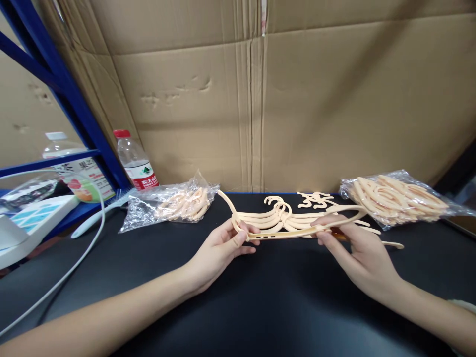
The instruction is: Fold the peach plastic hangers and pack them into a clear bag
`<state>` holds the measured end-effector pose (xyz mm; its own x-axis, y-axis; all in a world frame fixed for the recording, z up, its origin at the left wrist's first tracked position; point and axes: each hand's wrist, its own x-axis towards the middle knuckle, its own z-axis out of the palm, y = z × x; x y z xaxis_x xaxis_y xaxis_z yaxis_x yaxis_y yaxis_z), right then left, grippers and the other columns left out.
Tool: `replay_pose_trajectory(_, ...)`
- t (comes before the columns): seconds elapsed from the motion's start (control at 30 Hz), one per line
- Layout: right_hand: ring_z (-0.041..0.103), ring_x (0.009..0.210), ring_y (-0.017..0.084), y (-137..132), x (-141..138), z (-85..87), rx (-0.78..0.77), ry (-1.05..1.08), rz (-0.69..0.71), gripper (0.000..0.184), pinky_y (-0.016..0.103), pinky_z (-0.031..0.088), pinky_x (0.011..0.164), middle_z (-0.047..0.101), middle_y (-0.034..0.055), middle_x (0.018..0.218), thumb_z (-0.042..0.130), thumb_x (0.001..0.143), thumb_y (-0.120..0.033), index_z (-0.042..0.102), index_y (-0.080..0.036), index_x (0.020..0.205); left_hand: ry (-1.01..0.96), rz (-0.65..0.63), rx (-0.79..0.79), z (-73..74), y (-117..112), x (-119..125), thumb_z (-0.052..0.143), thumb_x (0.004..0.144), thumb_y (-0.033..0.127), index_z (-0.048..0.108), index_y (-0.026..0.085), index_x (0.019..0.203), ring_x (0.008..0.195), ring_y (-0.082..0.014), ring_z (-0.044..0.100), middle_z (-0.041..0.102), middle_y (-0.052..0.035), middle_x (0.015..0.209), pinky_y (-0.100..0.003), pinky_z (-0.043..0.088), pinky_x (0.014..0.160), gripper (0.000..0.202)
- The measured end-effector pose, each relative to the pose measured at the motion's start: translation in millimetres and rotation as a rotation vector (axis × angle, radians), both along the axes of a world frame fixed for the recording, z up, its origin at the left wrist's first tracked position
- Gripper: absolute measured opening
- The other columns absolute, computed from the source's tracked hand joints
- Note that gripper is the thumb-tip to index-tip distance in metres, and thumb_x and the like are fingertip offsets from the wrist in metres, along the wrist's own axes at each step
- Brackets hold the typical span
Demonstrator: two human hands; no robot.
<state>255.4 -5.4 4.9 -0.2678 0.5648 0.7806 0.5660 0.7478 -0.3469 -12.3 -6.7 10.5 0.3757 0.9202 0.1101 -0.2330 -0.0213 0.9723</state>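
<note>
Between my two hands is a beige plastic hanger (pixel 284 235), its slotted bar running sideways and a curved arm rising at each end. My left hand (pixel 219 244) pinches the left end between thumb and fingers. At the right end, my right hand (pixel 359 250) closes its thumb and fingers on the joint by the looped arm. Just behind lie several beige hangers (pixel 260 218) side by side, hooks pointing away and partly hidden by the held one. Small loose beige hooks (pixel 316 200) rest farther back.
A clear bag of beige parts (pixel 184 203) lies back left, another bag (pixel 399 198) back right. A red-capped bottle (pixel 137 166) stands by the blue shelf frame (pixel 80 109). A white cable (pixel 94 248) loops over the black table (pixel 238 307) at left. Cardboard (pixel 186 99) walls the back.
</note>
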Motion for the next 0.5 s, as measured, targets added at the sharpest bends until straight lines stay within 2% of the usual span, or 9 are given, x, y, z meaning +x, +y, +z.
replay_pose_trajectory(0.17,0.065,0.076,0.016,0.3,-0.1,-0.8,0.052,0.001,-0.011,0.009,0.024,0.052,0.07,0.066,0.0037,0.086,0.052,0.092,-0.018,0.058,-0.021,0.098,-0.082,-0.094,-0.053,-1.6,3.2,-2.6,0.064,0.088,0.023,0.055,0.015,0.084,0.08,-0.0138,0.064,0.061,-0.0057,0.105,-0.031,0.049,0.081,0.013)
replay_pose_trajectory(0.3,0.065,0.081,0.017,0.7,0.3,-0.9,0.078,-0.016,0.026,0.009,0.024,0.052,0.072,0.066,0.0034,0.086,0.052,0.092,-0.016,0.059,-0.022,0.093,-0.12,-0.116,-0.079,-3.9,6.3,-4.2,0.066,0.086,0.019,0.056,0.014,0.083,0.078,-0.0128,0.063,0.061,-0.0057,0.1,-0.028,0.049,0.08,0.012)
replay_pose_trajectory(0.5,0.065,0.076,0.015,-0.4,0.5,0.0,0.084,-0.029,0.047,0.012,0.022,0.053,0.069,0.067,0.0021,0.083,0.052,0.091,-0.015,0.059,-0.022,0.085,-0.156,-0.169,-0.095,-3.6,9.2,-4.6,0.069,0.083,0.02,0.059,0.012,0.081,0.067,-0.0097,0.06,0.064,-0.0059,0.092,-0.023,0.046,0.068,0.013)
